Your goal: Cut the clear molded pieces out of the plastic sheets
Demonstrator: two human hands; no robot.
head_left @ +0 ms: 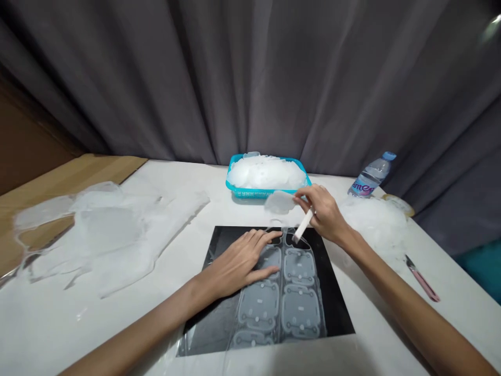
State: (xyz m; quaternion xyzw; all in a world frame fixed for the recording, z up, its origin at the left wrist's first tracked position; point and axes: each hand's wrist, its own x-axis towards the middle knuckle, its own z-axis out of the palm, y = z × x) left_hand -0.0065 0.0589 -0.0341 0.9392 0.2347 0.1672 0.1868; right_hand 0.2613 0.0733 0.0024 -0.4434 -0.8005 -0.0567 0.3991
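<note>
The left hand [240,261] comes in from lower left w/ the forearm stretched fwd. Its palm lies down on the clear moulded sheet [282,292], fingers pointing to the right. That grip is apart, flat, pressing rather than holding. The sheet lies on a black mat [336,303] in the middle of the bench [58,324].

The right hand [323,211] reaches in from the right, wrist raised just above the sheet's far end. Its grip is closed round a white stick-like tool [303,225], which slants down-left w/ the tip at the sheet's top edge. The fingertips also meet a loose clear piece [279,202]; can't tell if they pinch it or only touch it.

Writing: the water bottle [371,177], far right, has purple lettering on its label, only partly visible and not readable in full.

Behind the hands is a turquoise basket [235,188] heaped w/ clear pieces. There are plastic offcuts [105,230] at left, and a pink-handled knife [422,279] at right, well apart from both hands.
</note>
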